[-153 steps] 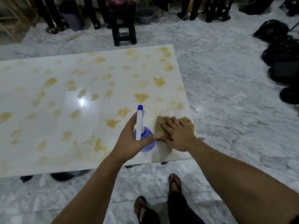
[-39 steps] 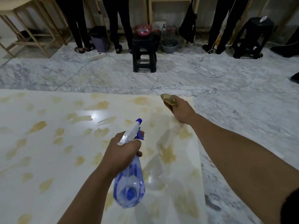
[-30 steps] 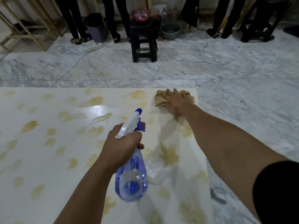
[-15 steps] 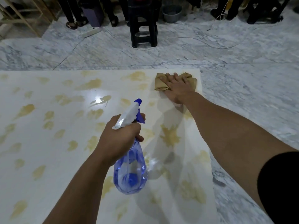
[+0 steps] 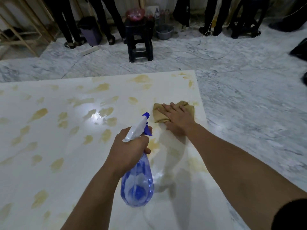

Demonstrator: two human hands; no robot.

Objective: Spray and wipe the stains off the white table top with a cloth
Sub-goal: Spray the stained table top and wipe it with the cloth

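The white table top (image 5: 49, 183) is dotted with several yellow-brown stains (image 5: 38, 113) over its left and middle. My left hand (image 5: 127, 150) grips the neck of a clear blue spray bottle (image 5: 137, 185), held above the table with its white and blue nozzle pointing away from me. My right hand (image 5: 177, 118) lies flat, fingers spread, pressing a tan cloth (image 5: 159, 115) onto the table near its right edge. The strip along the right edge looks wet and paler, with faint smears.
The table's right edge drops to a grey marble floor (image 5: 249, 105). Beyond the far edge stand a black plastic stool (image 5: 139, 45), a dark bin (image 5: 91, 30), a grey basin (image 5: 164, 32), wooden frames (image 5: 21, 34) and several people's legs (image 5: 66, 22).
My right hand has slid the cloth from the far right corner back toward me along the right edge. The spray bottle stays held in my left hand.
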